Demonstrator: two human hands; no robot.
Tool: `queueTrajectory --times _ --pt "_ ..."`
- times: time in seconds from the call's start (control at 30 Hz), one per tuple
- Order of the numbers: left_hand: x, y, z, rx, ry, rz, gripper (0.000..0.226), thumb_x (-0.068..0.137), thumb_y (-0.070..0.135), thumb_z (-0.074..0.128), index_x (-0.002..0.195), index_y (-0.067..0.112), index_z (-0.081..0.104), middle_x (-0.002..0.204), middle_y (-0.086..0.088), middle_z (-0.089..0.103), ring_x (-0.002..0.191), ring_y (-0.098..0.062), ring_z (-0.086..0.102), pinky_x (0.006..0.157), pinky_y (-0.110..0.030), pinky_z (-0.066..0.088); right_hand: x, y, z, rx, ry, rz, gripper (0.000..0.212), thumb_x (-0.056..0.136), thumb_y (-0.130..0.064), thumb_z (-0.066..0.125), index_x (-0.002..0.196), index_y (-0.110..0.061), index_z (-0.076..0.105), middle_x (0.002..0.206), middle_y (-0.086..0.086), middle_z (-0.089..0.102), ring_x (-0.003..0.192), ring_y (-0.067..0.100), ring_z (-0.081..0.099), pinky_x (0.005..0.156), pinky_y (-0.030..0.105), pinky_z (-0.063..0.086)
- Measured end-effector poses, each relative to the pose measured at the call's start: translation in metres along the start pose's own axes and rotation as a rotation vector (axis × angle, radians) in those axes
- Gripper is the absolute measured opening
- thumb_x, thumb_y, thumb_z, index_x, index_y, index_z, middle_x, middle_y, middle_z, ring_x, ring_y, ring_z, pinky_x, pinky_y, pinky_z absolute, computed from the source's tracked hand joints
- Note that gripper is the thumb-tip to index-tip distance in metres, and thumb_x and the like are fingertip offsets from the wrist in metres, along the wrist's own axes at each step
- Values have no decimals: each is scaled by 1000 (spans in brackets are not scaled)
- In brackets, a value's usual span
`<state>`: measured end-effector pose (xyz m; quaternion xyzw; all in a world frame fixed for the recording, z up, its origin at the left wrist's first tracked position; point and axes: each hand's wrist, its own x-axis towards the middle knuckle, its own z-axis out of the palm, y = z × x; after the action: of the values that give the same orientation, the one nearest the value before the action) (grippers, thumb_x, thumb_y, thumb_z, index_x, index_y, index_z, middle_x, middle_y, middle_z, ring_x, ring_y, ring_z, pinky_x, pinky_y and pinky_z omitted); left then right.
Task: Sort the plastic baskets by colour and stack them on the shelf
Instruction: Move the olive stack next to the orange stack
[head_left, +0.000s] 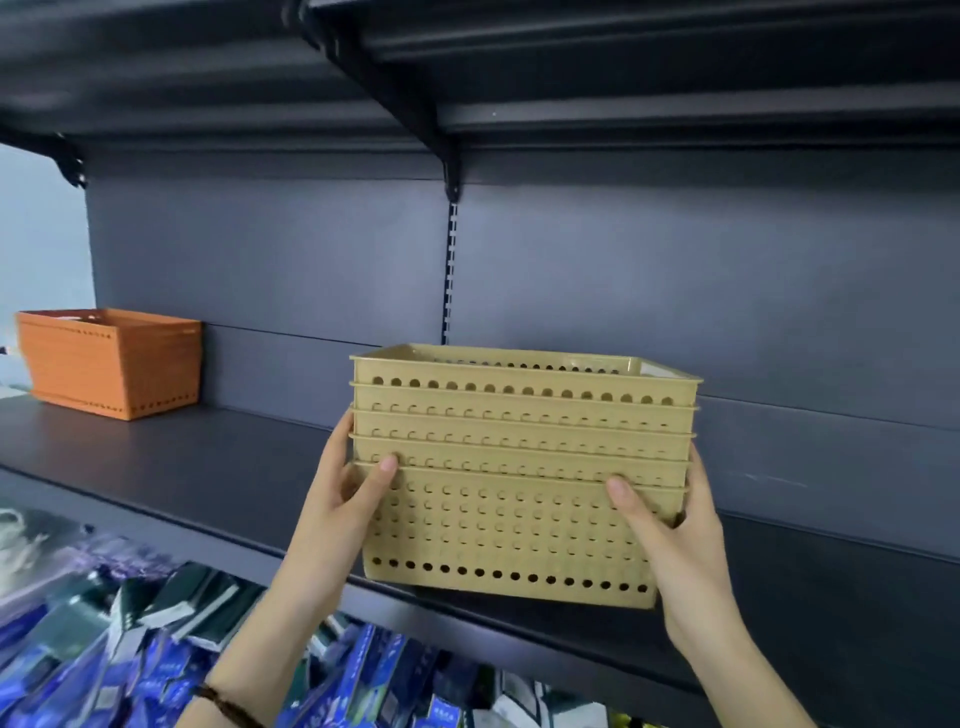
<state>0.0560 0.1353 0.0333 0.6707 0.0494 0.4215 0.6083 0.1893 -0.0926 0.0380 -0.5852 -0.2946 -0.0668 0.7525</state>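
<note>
While the tan stack (519, 467) of nested baskets is gripped at both ends, the step in hand is judged to be placement of this colour group on the shelf (208, 467). The left hand (343, 499) clasps the left end and the right hand (675, 535) clasps the right end. Each thumb lies on the perforated front wall, and the other fingers wrap round the ends, mostly hidden. The stack is upright, roughly level, and positioned over the front edge of the shelf, right of centre; whether its base touches the shelf cannot be told. An orange stack (111, 361) stands on the same shelf at the far left, well apart from the tan one, near the back panel (675, 286). Blue packs (130, 675) lie on the level below. Next move, as a judgement: set the base down, slide the stack rearward toward the back panel, keep it apart from the orange group, then release both hands together. Caution: a base overhanging the edge could tip forward.
</note>
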Motion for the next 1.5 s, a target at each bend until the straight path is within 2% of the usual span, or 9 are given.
queueTrajectory --times 0.3,0.57,0.67,0.8,0.9,1.03,1.23,1.37,1.5 --pt "5 23 -162 10 158 42 50 97 20 53 126 58 39 97 20 75 91 6 67 83 -28 47 -28 1 164 45 -92 -69 75 68 -29 78 135 -37 44 114 -22 67 106 -2 62 94 31 46" --pt "14 20 -278 47 252 61 55 98 18 52 144 43 37 116 8 70 99 0 66 88 -32 48 -41 14 280 56 -171 -22 80 66 -35 80 137 -40 42 118 -20 66 107 -1 62 98 39 47" --pt "21 11 -303 40 294 57 55 98 18 51 146 40 35 119 2 68 107 -11 64 93 -38 47 -38 23 312 44 -181 -12 81 66 -37 81 136 -41 42 119 -19 65 110 2 61 98 41 47" --pt "46 -8 -343 22 333 33 55 98 17 51 146 39 36 116 6 69 99 -6 64 84 -31 46 -28 43 362 38 -195 15 80 66 -37 81 136 -42 43 117 -21 66 107 0 62 96 40 49" --pt "77 -24 -372 14 325 26 54 98 14 51 147 35 36 118 6 68 94 1 65 74 -17 49 -15 60 398 64 -188 26 81 67 -33 81 137 -40 42 115 -20 67 104 -2 63 92 34 50" --pt "125 -45 -407 2 280 28 56 97 20 54 146 40 36 121 5 68 108 -11 63 83 -29 48 6 85 439 81 -146 10 78 70 -30 81 137 -41 42 114 -21 68 102 -3 63 90 31 49" --pt "195 -85 -436 23 152 -39 59 96 28 56 146 48 32 116 4 65 108 -18 61 98 -45 47 30 120 480 69 -34 13 77 70 -28 80 135 -43 43 109 -26 68 98 -6 64 88 29 48" --pt "224 -112 -451 -24 100 -56 60 97 28 56 147 46 30 127 3 61 117 -16 59 97 -38 48 40 137 500 45 16 31 79 68 -28 80 137 -39 42 112 -20 68 99 -4 64 88 29 49" --pt "253 -126 -462 -30 5 -50 59 97 33 53 144 52 22 145 11 48 131 -6 45 112 -38 34 51 148 520 -2 56 39 84 67 -33 79 139 -40 37 120 -18 63 107 -2 61 94 32 47"
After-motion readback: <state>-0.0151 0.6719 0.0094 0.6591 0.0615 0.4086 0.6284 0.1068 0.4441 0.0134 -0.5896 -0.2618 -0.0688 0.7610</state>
